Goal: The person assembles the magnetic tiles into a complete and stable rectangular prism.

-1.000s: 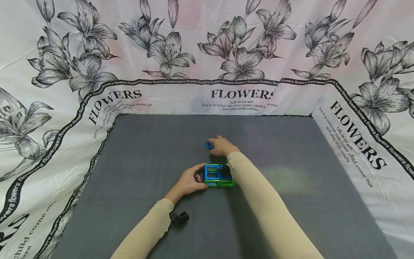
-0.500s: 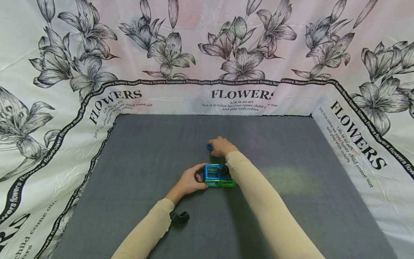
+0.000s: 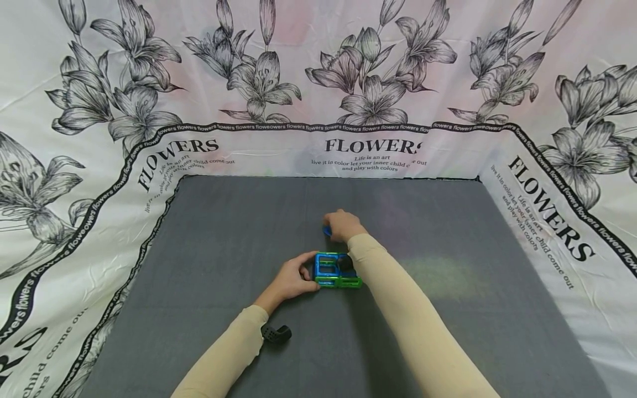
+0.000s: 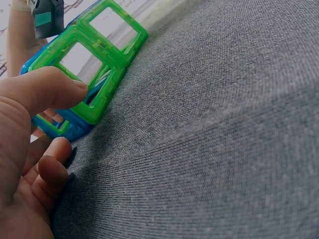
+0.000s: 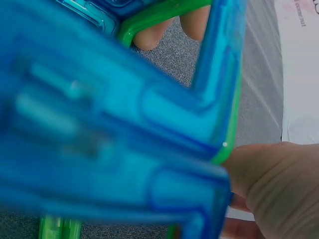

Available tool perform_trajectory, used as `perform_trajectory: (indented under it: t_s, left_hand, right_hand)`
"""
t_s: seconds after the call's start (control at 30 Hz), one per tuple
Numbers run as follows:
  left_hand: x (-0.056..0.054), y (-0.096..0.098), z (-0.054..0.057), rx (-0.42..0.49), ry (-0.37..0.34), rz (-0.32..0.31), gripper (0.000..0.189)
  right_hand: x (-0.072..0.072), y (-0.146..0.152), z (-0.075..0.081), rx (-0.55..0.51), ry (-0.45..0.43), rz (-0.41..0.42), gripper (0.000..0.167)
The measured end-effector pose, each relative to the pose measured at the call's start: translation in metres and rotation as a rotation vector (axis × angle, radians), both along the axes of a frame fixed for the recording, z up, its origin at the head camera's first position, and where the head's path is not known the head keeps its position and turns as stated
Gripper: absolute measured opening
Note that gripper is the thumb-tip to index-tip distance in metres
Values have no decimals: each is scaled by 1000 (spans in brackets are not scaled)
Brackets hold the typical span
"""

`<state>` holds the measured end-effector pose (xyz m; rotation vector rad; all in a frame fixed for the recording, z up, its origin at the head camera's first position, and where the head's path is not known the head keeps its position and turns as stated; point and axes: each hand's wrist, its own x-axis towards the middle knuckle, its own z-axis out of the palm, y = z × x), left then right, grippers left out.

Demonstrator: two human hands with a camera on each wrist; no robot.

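A box-like build of see-through magnetic tiles (image 3: 338,282) stands mid-table, with blue square frames on top and green ones on the near side. My left hand (image 3: 290,281) grips its left end, the thumb (image 4: 55,89) lying against a green frame in the left wrist view. Beyond the build, my right hand (image 3: 344,226) pinches a small blue piece (image 3: 327,230), probably another tile; most of it is hidden by the fingers. Close up in the right wrist view, the blue frames (image 5: 114,104) fill the foreground, with part of my right hand (image 5: 281,189) behind them.
A grey cloth (image 3: 239,221) covers the table. White fabric with printed flowers (image 3: 373,149) rises along the back and both sides. A black wrist strap (image 3: 276,334) hangs by the left cuff, and the right forearm (image 3: 408,298) passes beside the build.
My right hand has drawn the blue piece slightly right and nearer, and less of the piece shows now. The left hand and the tile build have stayed in place.
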<state>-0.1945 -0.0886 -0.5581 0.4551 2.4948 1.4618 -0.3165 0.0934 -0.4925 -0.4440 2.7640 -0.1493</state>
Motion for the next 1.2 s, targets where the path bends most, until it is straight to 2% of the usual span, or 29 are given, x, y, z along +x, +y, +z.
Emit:
perform_trajectory:
  t_s: [0.23,0.37,0.67,0.87,1.0,1.2]
  left_hand:
    - [1,0,1,10,11,0,83]
    - [0,0,-1,16,14,-4,83]
    - [0,-1,0,5,-11,-3,83]
    - [0,-3,-2,-6,-16,4,83]
    - [-1,-1,-2,0,-2,-13,83]
    - [-2,-1,-1,17,-5,-10,83]
  right_hand:
    - [3,0,2,14,11,3,46]
    - [5,0,4,8,10,12,41]
    - [5,0,4,18,26,17,39]
    - [5,-3,2,19,33,49,31]
    - [7,0,4,28,46,33,26]
    - [7,1,6,44,52,30,29]
